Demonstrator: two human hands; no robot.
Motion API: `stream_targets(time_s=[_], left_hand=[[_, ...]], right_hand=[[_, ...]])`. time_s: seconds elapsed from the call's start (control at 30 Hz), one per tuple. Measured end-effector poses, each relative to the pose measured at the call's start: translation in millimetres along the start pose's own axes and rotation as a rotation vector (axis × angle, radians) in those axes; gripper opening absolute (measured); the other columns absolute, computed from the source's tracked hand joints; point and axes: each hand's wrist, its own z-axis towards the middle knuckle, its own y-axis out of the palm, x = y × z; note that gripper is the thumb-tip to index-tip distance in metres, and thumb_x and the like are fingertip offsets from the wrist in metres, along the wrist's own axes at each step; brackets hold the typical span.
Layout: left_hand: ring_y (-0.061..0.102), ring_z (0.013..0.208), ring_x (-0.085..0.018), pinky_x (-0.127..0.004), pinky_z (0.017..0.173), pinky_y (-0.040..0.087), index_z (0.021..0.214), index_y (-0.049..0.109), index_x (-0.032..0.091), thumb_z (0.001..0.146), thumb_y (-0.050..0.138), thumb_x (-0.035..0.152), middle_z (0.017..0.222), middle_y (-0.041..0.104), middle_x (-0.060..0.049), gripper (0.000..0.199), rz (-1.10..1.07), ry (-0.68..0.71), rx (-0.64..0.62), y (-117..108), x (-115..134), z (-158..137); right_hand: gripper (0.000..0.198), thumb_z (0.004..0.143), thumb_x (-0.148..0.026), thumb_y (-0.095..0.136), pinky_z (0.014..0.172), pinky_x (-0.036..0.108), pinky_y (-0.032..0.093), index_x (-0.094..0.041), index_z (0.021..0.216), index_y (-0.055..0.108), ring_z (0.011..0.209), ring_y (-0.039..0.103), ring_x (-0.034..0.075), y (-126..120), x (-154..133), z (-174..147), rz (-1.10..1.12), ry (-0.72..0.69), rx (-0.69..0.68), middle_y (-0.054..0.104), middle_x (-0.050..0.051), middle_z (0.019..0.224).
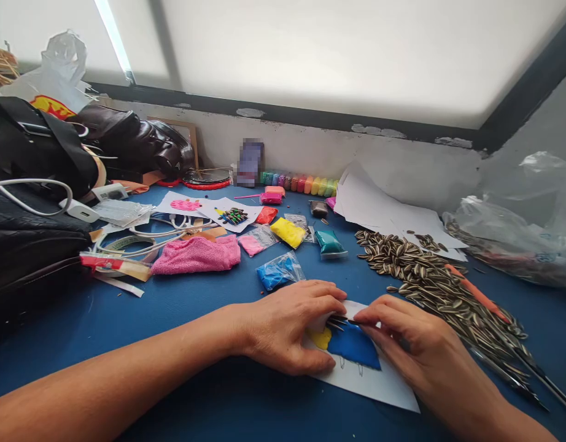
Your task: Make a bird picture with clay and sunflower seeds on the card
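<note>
Under both hands lies a white sheet of paper (pixel 391 393) bearing a flat blue clay shape (pixel 354 348) with a small yellow clay piece (pixel 320 337) at its left. Short drawn legs show below the blue clay. My left hand (pixel 294 325) rests on the sheet's left side, thumb and fingers apart, holding nothing. Several striped sunflower seeds (pixel 337 322) stick out at the top left of the blue clay, close to my left fingers. My right hand (pixel 414 337) pinches a sunflower seed (pixel 353 321) at the upper edge of the blue clay.
A heap of sunflower seeds (pixel 430 282) spreads at right, with an orange-handled tool (pixel 479 294) and a pen on it. Clay packets, blue (pixel 278 270), yellow (pixel 288 232) and green (pixel 329 244), lie ahead. A pink cloth (pixel 197 253), cables and black bags (pixel 29 245) occupy the left.
</note>
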Motion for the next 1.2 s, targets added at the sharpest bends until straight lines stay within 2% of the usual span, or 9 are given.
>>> stream_targets(time_s=[0.23,0.4,0.63,1.2], left_hand=[[0.04,0.139,-0.029,-0.042,0.116,0.031,0.135,0.054,0.015,0.075,0.073,0.034,0.146,0.047,-0.015,0.065,0.003,-0.028,-0.031,-2.3,1.9,0.6],[0.038,0.14,-0.031,-0.044,0.117,0.03,0.137,0.052,0.011,0.076,0.072,0.036,0.148,0.045,-0.017,0.069,0.021,-0.021,-0.042,-1.5,0.4,0.5],[0.038,0.14,-0.032,-0.044,0.117,0.03,0.137,0.052,0.012,0.077,0.071,0.04,0.148,0.045,-0.017,0.068,0.038,-0.003,-0.043,-0.5,-0.5,-0.3],[0.038,0.14,-0.031,-0.041,0.117,0.029,0.138,0.051,0.011,0.079,0.069,0.043,0.148,0.045,-0.017,0.07,0.091,0.021,-0.058,-0.1,-1.9,-0.7]], right_hand=[[0.02,0.092,-0.016,0.052,0.058,0.019,0.052,-0.024,0.093,0.07,0.068,0.066,0.01,1.1,-2.2,-0.2,0.001,-0.008,0.009,0.067,-0.001,0.08],[0.021,0.092,-0.018,0.05,0.059,0.022,0.053,-0.025,0.086,0.068,0.068,0.066,0.012,-0.2,-3.6,0.1,0.009,0.031,-0.021,0.068,-0.001,0.078],[0.023,0.094,-0.019,0.047,0.059,0.024,0.052,-0.026,0.088,0.068,0.068,0.065,0.014,1.8,-5.6,1.5,0.015,0.036,-0.032,0.069,0.002,0.08],[0.027,0.098,-0.021,0.044,0.06,0.023,0.049,-0.024,0.089,0.068,0.068,0.06,0.013,6.6,-3.4,1.8,-0.128,-0.086,-0.019,0.066,0.002,0.08]])
